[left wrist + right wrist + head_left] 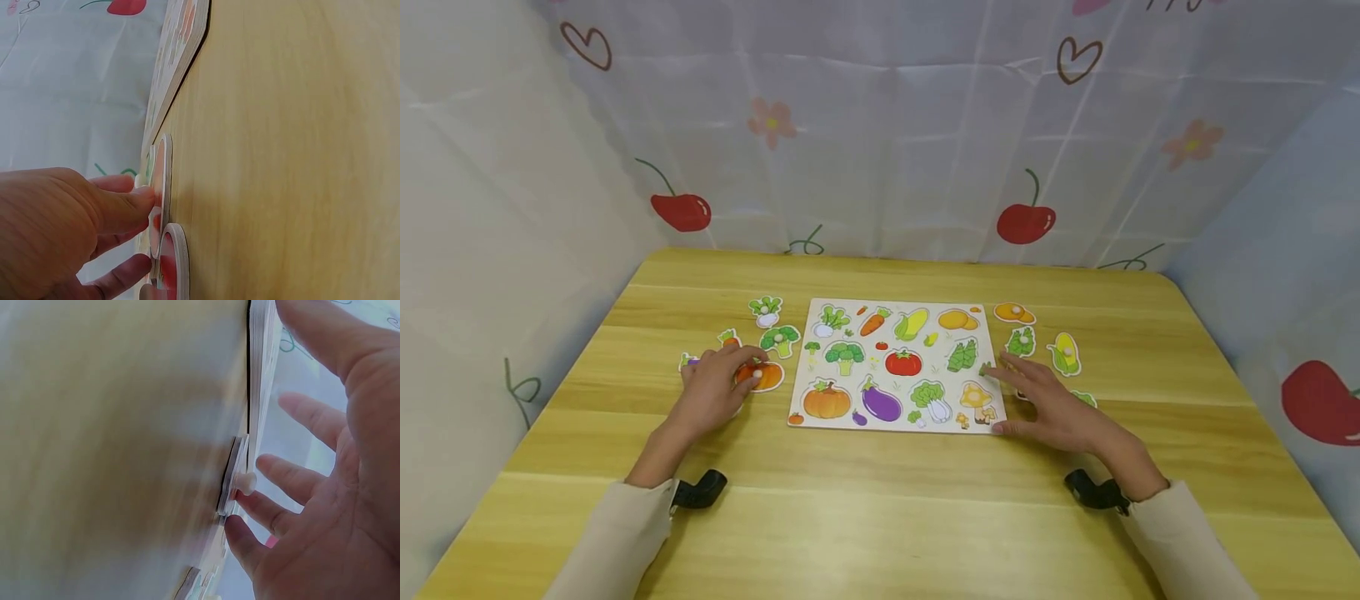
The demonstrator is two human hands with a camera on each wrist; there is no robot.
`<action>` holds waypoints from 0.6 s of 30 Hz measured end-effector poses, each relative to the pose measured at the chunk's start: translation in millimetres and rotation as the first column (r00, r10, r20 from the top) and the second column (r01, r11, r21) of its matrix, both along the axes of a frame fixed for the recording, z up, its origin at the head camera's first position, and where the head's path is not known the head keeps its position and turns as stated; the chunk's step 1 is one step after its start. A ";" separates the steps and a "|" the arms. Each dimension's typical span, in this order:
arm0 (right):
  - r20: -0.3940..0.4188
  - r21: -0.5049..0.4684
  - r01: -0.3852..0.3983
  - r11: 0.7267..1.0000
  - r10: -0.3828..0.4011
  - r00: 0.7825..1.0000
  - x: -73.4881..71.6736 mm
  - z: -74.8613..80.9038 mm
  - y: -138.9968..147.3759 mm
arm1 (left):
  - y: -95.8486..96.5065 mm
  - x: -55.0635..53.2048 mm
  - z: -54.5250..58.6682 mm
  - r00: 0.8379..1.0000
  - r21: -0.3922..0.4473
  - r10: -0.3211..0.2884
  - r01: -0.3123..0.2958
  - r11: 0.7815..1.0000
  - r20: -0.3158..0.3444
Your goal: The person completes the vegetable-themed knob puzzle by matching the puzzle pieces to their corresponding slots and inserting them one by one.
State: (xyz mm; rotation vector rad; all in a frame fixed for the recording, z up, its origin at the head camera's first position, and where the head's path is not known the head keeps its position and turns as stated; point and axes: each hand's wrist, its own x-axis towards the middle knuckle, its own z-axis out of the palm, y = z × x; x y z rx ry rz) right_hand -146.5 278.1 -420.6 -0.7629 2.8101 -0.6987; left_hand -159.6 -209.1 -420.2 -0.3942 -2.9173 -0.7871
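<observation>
A flat pumpkin puzzle piece with a small white knob lies left of the vegetable puzzle board. My left hand is over it, thumb and forefinger on either side of the knob, with a gap showing between the fingertips in the head view. Below the thumb in the left wrist view sits a red piece, which the hand hides from the head. My right hand is spread at the board's right edge, thumb by its near corner. Under those fingers lies a knobbed piece, mostly covered.
Turnip, broccoli, carrot and eggplant pieces lie around the left hand. Potato, asparagus and corn pieces lie right of the board. A printed curtain hangs behind the wooden table.
</observation>
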 end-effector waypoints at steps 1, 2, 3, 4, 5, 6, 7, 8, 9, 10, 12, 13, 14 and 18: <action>0.001 0.000 0.000 1.000 0.000 1.000 0.4 0.2 0.2 | -0.1 -0.2 -0.5 1.000 0.002 -0.001 0.001 1.000 -0.003; 0.002 0.003 0.001 1.000 -0.001 1.000 0.7 0.4 0.4 | -0.2 -0.3 -1.0 1.000 0.004 -0.002 0.002 1.000 -0.006; 0.002 0.004 0.000 1.000 0.000 1.000 0.9 0.6 0.6 | -0.3 -0.5 -1.5 1.000 0.008 -0.002 0.002 1.000 -0.007; 0.000 0.003 -0.003 1.000 0.003 1.000 1.2 0.7 0.7 | -0.3 -0.6 -2.0 1.000 0.011 -0.003 0.003 1.000 -0.008; -0.002 0.003 -0.008 1.000 0.008 1.000 1.3 0.6 0.8 | -0.4 -0.7 -2.5 1.000 0.014 -0.004 0.004 1.000 -0.009; -0.004 0.002 -0.012 1.000 0.012 1.000 1.5 0.7 0.9 | -0.4 -0.7 -2.8 1.000 0.016 -0.004 0.004 1.000 -0.009; -0.005 0.001 -0.017 1.000 0.017 1.000 1.7 0.6 1.1 | -0.3 -0.7 -3.1 1.000 0.018 -0.004 0.005 1.000 -0.010; -0.006 0.002 -0.022 1.000 0.022 1.000 1.8 0.4 1.2 | -0.2 -0.6 -3.4 1.000 0.019 -0.005 0.005 1.000 -0.011; -0.006 0.003 -0.027 1.000 0.027 1.000 1.9 0.2 1.3 | 0.0 -0.5 -3.6 1.000 0.021 -0.005 0.005 1.000 -0.012; -0.007 0.004 -0.031 1.000 0.031 1.000 2.0 -0.1 1.4 | 0.1 -0.6 -3.9 1.000 0.022 -0.006 0.006 1.000 -0.014; -0.004 0.005 -0.033 0.999 0.033 0.999 2.0 -0.7 1.8 | 0.4 -0.7 -4.3 1.000 0.024 -0.009 0.009 1.000 -0.018; -0.003 0.007 -0.034 0.999 0.034 0.999 1.9 -1.2 2.1 | 0.8 -0.8 -4.3 1.000 0.026 -0.011 0.012 1.000 -0.020; -0.002 0.007 -0.035 0.999 0.035 0.999 1.9 -1.5 2.2 | 1.0 -0.9 -4.4 1.000 0.026 -0.014 0.014 1.000 -0.020; 0.006 0.007 -0.034 0.999 0.034 0.999 1.5 -2.8 3.2 | 2.0 -1.3 -4.6 1.000 0.026 -0.017 0.017 1.000 -0.011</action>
